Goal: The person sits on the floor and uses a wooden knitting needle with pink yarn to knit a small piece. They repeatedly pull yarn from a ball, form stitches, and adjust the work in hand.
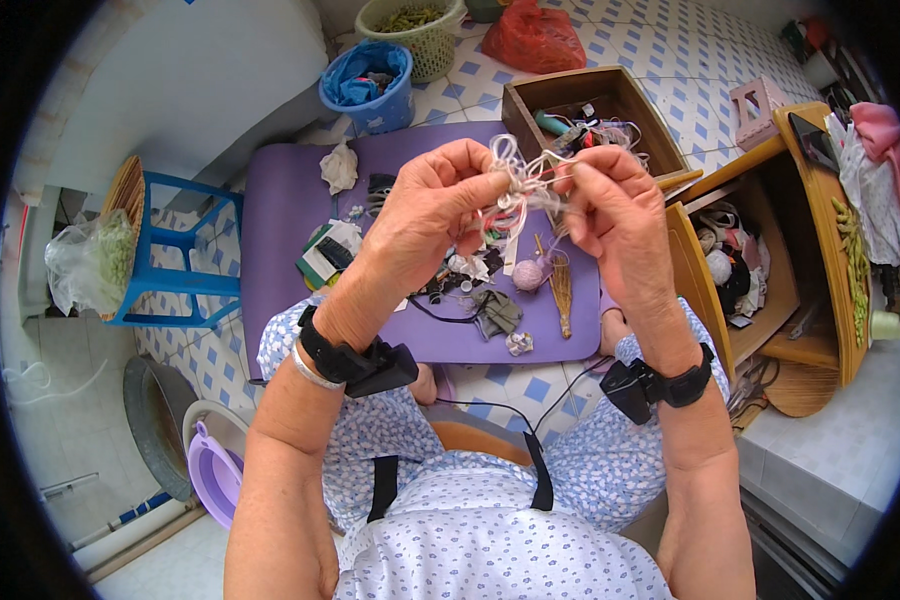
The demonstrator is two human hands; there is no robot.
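A tangled bundle of white and red cords [521, 187] is raised in front of me, above a purple mat [427, 341]. My left hand [442, 202] pinches the bundle between thumb and fingers. On its other side, my right hand [615, 202] grips thin strands pulled out from the tangle. Below on the mat lie a ball of pinkish yarn [527, 275], a small straw whisk [561, 300], a grey cloth pouch [499, 313] and a crumpled paper ball [519, 343]. Small dark odds and ends beneath my hands are partly hidden.
A wooden drawer [521, 105] holding more cords stands beyond the mat. To the right, an open wooden cabinet [810, 217] contains cloth and yarn. A blue plastic stool [187, 277] is at left. A blue bucket [390, 112] and a red plastic bag [534, 41] sit at the back.
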